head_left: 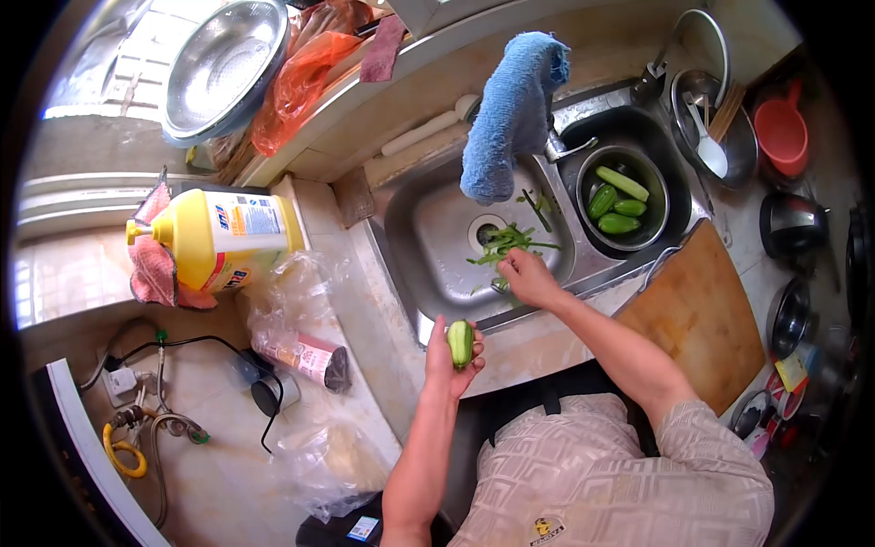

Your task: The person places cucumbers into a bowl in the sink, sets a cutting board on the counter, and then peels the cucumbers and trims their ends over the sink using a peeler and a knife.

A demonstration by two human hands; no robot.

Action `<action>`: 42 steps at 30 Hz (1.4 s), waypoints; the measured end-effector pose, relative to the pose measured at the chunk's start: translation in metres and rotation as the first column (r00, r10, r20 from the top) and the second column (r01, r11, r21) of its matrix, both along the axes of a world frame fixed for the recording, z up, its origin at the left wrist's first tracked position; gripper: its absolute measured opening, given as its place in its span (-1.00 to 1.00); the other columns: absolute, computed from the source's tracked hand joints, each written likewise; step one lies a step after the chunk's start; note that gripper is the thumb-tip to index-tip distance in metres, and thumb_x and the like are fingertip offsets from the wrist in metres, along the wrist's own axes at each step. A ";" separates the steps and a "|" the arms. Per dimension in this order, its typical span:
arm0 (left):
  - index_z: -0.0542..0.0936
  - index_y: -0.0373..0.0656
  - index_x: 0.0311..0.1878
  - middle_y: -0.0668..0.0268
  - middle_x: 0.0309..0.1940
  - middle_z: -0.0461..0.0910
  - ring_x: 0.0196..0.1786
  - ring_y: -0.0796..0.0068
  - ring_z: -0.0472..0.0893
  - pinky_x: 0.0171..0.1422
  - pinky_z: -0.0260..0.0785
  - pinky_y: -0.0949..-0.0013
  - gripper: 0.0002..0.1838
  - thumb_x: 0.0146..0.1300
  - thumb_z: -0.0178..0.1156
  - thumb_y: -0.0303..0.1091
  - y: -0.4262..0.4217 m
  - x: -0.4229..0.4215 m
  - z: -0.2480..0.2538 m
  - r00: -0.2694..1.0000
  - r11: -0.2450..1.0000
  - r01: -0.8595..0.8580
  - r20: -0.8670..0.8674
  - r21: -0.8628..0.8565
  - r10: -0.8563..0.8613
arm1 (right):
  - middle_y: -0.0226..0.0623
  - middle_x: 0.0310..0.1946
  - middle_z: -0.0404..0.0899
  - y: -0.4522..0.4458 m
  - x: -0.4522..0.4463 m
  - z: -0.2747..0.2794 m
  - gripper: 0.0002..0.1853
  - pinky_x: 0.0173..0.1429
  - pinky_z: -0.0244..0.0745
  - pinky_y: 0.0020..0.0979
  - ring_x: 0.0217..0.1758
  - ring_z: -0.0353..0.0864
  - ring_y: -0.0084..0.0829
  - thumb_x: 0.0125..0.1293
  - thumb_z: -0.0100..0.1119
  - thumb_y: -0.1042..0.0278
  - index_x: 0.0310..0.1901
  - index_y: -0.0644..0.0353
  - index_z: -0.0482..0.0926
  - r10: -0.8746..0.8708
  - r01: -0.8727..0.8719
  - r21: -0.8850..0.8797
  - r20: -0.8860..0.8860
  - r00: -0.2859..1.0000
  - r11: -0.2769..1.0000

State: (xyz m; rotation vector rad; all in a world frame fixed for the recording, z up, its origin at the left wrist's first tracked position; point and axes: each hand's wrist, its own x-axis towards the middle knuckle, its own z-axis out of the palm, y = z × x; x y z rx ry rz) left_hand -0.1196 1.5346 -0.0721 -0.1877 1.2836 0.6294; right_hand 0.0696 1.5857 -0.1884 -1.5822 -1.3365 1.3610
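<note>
My left hand [449,357] has its fingers around a short, partly peeled cucumber [461,344], pale green along its upper side, just in front of the sink. Over the near side of the steel sink [428,260], my right hand [531,279] is closed, its fingertips pointing down beside a heap of green peels [507,242]. What it grips is too small to tell. The peels lie around the drain, with more near the far wall. In the other basin, a steel pot [663,230] holds several cucumbers [616,203], one of them peeled and pale.
A blue towel [510,118] hangs over the faucet. Right of the sink lies a wooden cutting board [702,314]. A large yellow bottle [239,237] and a pink packet [305,358] are at the left. A steel colander [228,68] sits by the window.
</note>
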 end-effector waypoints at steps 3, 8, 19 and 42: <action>0.49 -0.08 -0.17 0.31 -0.43 0.51 -0.51 0.47 0.42 -0.48 0.21 0.41 -0.44 0.40 -0.19 0.26 0.002 0.000 -0.005 0.999 0.999 -0.038 -0.027 -0.010 0.037 | -0.40 -0.55 0.48 -0.014 -0.016 0.051 -0.74 -0.44 0.36 -0.42 -0.54 0.44 -0.59 0.41 0.12 0.19 -0.30 0.24 0.49 -0.022 -0.102 -0.265 -0.427 0.904 0.959; 0.51 -0.06 -0.27 0.32 -0.49 0.49 -0.52 0.47 0.39 -0.48 0.18 0.40 -0.50 0.41 -0.18 0.18 0.004 0.009 -0.012 0.999 1.000 0.027 -0.027 0.002 -0.027 | -0.42 -0.51 0.51 -0.038 -0.030 0.093 -0.77 -0.46 0.36 -0.53 -0.54 0.42 -0.67 0.44 0.10 0.24 -0.25 0.26 0.50 0.045 -0.267 -0.228 -0.676 0.735 0.936; 0.47 -0.11 -0.21 0.29 -0.52 0.43 -0.56 0.45 0.39 -0.51 0.23 0.41 -0.54 0.43 -0.14 0.12 -0.012 0.011 0.003 1.000 1.000 0.013 0.013 0.005 -0.013 | -0.41 -0.51 0.51 -0.012 -0.002 0.008 -0.77 -0.34 0.38 -0.46 -0.44 0.44 -0.61 0.38 0.13 0.25 -0.27 0.28 0.53 -0.084 0.038 -0.203 -0.225 0.971 0.978; 0.48 -0.18 -0.16 0.28 -0.51 0.44 -0.59 0.46 0.41 -0.59 0.19 0.41 -0.42 0.49 -0.25 0.20 -0.009 0.013 0.010 0.990 0.982 0.107 -0.110 0.158 -0.090 | -0.40 -0.58 0.44 -0.002 -0.004 0.008 -0.74 -0.40 0.31 -0.43 -0.48 0.38 -0.61 0.39 0.12 0.21 -0.30 0.26 0.51 -0.077 0.063 -0.110 -0.123 0.989 0.992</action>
